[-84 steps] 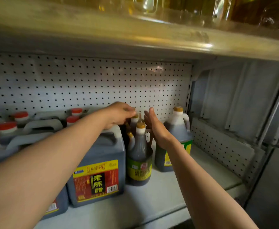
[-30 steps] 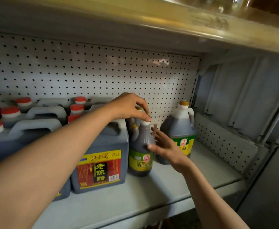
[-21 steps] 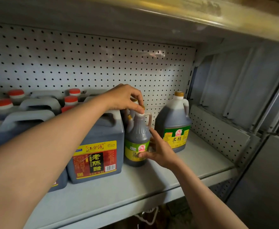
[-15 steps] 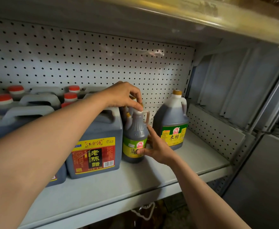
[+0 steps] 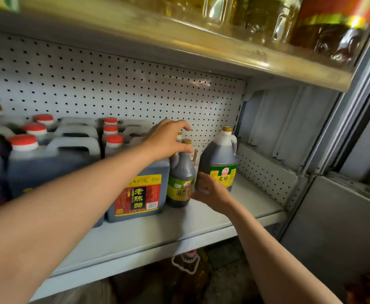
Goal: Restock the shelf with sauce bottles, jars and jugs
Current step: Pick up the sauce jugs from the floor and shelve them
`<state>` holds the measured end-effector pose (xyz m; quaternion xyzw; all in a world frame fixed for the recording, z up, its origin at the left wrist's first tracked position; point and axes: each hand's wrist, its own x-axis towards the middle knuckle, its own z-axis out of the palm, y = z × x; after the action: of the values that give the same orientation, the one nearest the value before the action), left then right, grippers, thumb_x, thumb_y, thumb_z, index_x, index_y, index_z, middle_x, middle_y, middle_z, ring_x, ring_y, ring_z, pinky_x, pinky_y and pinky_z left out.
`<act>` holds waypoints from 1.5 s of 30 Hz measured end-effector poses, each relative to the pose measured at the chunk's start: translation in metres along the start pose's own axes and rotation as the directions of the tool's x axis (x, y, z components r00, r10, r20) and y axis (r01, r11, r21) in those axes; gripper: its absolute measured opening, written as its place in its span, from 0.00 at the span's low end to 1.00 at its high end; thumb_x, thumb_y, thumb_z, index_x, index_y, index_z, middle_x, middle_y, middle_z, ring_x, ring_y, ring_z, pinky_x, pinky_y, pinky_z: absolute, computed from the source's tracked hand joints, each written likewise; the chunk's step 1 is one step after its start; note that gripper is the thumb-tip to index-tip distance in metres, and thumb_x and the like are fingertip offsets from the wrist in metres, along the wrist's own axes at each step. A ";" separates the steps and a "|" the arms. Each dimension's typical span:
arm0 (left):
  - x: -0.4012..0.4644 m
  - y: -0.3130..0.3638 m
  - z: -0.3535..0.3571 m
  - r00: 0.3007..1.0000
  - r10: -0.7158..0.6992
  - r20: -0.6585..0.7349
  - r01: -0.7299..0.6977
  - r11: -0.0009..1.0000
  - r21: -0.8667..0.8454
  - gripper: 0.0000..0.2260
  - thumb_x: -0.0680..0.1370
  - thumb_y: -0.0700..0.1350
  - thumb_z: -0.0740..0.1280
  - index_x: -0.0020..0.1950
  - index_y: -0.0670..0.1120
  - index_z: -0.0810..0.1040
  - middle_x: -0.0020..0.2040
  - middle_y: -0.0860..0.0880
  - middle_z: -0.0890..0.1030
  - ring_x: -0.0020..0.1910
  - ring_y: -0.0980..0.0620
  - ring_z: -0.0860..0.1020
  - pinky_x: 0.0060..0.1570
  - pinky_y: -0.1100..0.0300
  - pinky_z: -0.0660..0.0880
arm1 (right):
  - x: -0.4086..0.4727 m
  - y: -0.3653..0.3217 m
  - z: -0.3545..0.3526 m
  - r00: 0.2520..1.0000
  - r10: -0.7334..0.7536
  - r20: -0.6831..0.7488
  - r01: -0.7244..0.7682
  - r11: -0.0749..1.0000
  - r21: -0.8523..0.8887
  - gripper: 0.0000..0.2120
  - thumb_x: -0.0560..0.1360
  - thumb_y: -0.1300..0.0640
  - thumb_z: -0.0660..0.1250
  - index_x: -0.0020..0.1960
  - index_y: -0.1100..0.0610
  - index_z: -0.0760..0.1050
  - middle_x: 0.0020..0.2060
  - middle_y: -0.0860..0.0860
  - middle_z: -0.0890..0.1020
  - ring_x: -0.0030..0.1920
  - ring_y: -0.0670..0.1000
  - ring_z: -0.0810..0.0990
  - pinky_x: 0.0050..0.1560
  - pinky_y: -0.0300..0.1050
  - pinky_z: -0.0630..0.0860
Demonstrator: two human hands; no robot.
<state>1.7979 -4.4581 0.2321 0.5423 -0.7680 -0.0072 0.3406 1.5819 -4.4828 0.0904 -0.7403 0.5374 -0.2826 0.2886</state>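
We are at a grey metal shelf (image 5: 201, 224) backed by a white pegboard (image 5: 114, 84) dotted with holes, with a worn yellowish upper shelf (image 5: 179, 44) above carrying clear bottles of golden oil. Most of our shelf looks stocked: rows of boxy, dark plastic jugs (image 5: 48, 163) with moulded handles and red caps fill the left, the front one wearing a glossy red and yellow label. To the right stands a rounder dark jug (image 5: 220, 163) with a green label and a gold cap, and bare shelf beyond it suggests there is room left to fill. Between the two sits the small bottle (image 5: 180, 183), ribbed at the shoulder, dark and smooth, upright on the shelf. Our left hand (image 5: 166, 141) hovers over its cap, fingers loosely spread, holding nothing as far as we can tell. Our right hand (image 5: 210, 191) cups its lower side, fingers curled against the label.
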 end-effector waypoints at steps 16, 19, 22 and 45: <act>-0.251 -0.073 -0.031 0.925 -0.084 0.369 0.146 0.979 -0.143 0.30 0.68 0.53 0.78 0.68 0.53 0.72 0.64 0.43 0.70 0.63 0.42 0.73 0.61 0.55 0.70 | -0.180 -0.123 0.099 0.950 0.282 -0.136 -0.311 0.897 -0.314 0.42 0.67 0.50 0.81 0.76 0.55 0.66 0.71 0.60 0.73 0.71 0.57 0.73 0.69 0.51 0.71; -0.291 -0.100 -0.044 0.912 -0.090 0.401 0.148 0.982 -0.117 0.29 0.69 0.52 0.78 0.67 0.52 0.72 0.64 0.43 0.70 0.64 0.42 0.71 0.63 0.53 0.70 | -0.203 -0.150 0.136 0.956 0.273 -0.110 -0.293 0.843 -0.452 0.40 0.69 0.47 0.80 0.76 0.53 0.67 0.67 0.59 0.77 0.67 0.58 0.75 0.64 0.51 0.74; -0.320 -0.117 -0.050 0.898 -0.114 0.425 0.179 0.977 -0.115 0.26 0.70 0.52 0.77 0.65 0.52 0.72 0.64 0.43 0.70 0.64 0.42 0.71 0.61 0.51 0.71 | -0.225 -0.163 0.161 0.958 0.279 -0.061 -0.270 0.817 -0.509 0.42 0.68 0.45 0.79 0.77 0.51 0.65 0.67 0.58 0.74 0.67 0.58 0.74 0.61 0.46 0.71; -0.354 -0.096 0.019 0.748 0.028 0.663 0.095 0.984 -0.150 0.27 0.72 0.51 0.76 0.68 0.54 0.71 0.65 0.46 0.71 0.63 0.44 0.72 0.61 0.50 0.74 | -0.301 -0.097 0.194 0.872 0.483 -0.083 -0.463 0.754 -0.466 0.45 0.69 0.43 0.78 0.79 0.48 0.60 0.70 0.55 0.72 0.69 0.57 0.71 0.66 0.49 0.72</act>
<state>1.9314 -4.2075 -0.0014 0.4863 -0.8253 -0.2719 0.0920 1.7052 -4.1458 -0.0022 -0.6337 0.7526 -0.0453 0.1732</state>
